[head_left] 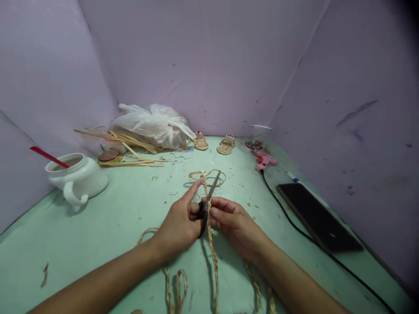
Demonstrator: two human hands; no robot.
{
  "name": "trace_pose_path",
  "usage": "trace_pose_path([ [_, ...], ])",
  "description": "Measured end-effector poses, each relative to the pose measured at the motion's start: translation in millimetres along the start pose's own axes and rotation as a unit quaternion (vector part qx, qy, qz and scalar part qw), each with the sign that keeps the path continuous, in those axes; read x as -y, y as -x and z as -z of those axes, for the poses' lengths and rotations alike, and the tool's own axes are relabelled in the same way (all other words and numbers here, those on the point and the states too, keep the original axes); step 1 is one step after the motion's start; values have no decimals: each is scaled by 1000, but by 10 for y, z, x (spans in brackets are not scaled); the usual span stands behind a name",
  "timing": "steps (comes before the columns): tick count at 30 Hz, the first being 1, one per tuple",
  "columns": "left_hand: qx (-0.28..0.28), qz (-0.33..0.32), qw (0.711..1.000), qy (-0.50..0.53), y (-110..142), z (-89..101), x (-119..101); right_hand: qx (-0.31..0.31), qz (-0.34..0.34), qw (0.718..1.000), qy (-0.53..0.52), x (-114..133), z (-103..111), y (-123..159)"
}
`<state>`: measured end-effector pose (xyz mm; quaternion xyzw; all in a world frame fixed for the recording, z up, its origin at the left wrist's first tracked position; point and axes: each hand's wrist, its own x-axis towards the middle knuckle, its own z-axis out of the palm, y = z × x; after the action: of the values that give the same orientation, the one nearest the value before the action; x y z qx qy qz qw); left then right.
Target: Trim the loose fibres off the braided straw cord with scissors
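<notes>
Scissors (pixel 212 189) with black handles sit in the gripping left hand (pixel 180 222), their blades pointing away toward the far wall (pixel 209 65). Just beside them, the right hand (pixel 238 222) pinches a braided cord (pixel 213 255) between thumb and fingers. That cord runs (a thin loop lies near its far end) along the middle of the green table (pixel 111 244), short of two woven sandals (pixel 225 146).

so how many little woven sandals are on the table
2. One sandal lies beside the white plastic bag; the other sandal lies to its right, nearer the pink glue gun. Any inside the bag would be hidden.
</notes>
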<state>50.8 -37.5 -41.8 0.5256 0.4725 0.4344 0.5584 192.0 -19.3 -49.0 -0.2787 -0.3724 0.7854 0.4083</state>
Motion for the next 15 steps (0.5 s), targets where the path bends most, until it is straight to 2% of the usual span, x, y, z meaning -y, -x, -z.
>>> trace_pose_path([
  [4,-3,0,999,-44,-16,-7,106,-24,34,999,-1,1,15,-3],
  [10,27,17,997,-76,-3,-26,199,-116,89,989,0,52,66,-32],
  [15,51,34,997,-43,6,-57,160,-150,113,982,31,101,62,-37],
])
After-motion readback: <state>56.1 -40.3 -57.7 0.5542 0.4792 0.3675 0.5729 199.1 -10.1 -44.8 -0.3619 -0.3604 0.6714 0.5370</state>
